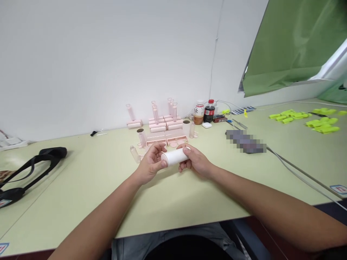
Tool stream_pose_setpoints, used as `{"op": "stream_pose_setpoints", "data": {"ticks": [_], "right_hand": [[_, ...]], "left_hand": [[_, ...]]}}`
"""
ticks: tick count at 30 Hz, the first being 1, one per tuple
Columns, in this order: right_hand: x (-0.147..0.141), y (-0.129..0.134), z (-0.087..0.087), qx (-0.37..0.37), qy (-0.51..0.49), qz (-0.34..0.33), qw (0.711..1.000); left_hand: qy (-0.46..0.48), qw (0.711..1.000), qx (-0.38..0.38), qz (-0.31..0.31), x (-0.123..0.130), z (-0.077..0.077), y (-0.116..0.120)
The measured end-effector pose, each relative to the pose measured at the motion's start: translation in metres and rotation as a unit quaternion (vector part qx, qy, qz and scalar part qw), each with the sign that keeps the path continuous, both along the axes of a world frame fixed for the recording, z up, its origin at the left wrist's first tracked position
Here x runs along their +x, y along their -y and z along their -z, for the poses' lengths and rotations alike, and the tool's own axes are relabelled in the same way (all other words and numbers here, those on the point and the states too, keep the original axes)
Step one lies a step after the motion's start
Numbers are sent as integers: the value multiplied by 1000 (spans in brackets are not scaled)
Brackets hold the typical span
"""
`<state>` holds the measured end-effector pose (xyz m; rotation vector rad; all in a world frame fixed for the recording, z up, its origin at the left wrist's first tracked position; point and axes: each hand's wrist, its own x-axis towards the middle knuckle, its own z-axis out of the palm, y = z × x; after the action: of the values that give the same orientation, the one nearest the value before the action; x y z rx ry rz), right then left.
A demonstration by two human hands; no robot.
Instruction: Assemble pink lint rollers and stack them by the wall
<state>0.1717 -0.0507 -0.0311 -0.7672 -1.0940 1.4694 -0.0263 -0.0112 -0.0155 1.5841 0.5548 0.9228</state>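
A white cylinder [175, 156] with a pinkish end lies sideways between my two hands, above the pale green table [173, 202]. At its left end, my left hand [152, 161] holds it with thumb and curled fingers. My right hand [195, 160] grips the right end, thumb on top. Just beyond the hands are open pink trays [177, 141], a clear tube [135, 153] and an upright tube with a dark top [141, 137]. Further back stand several slim pink pieces [155, 115] with heart-shaped tops beside pink rolls [175, 125].
A cola bottle [209, 112] and a white-capped bottle [199, 113] stand near the wall. Black straps [32, 166] lie at the left. At the right are a blurred dark item [245, 141], a cable [300, 177] and several yellow pieces [288, 116].
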Motion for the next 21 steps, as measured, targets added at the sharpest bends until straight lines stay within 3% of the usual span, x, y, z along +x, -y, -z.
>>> {"op": "stream_pose_setpoints", "data": {"ticks": [3,7,10,12,14,18,21], "right_hand": [[-3,1,0,-31,-43,1,999],[-2,-3,0,-112,-103,5,988],[3,-7,-1,-150,-127,20,980],[4,-7,-2,-154,-128,45,979],[3,-5,-5,-154,-123,69,978],[-1,-1,-10,-162,-115,118,973],[1,-1,-13,-151,-129,102,975]], "left_hand": [[12,1000,-17,-12,2,3,1],[15,996,16,-82,3,4,4],[10,977,132,-168,3,1,12],[-4,943,230,-240,7,0,20],[-44,917,289,-269,16,3,31],[-183,933,274,-143,37,12,43],[-221,932,267,-106,37,11,38]]}}
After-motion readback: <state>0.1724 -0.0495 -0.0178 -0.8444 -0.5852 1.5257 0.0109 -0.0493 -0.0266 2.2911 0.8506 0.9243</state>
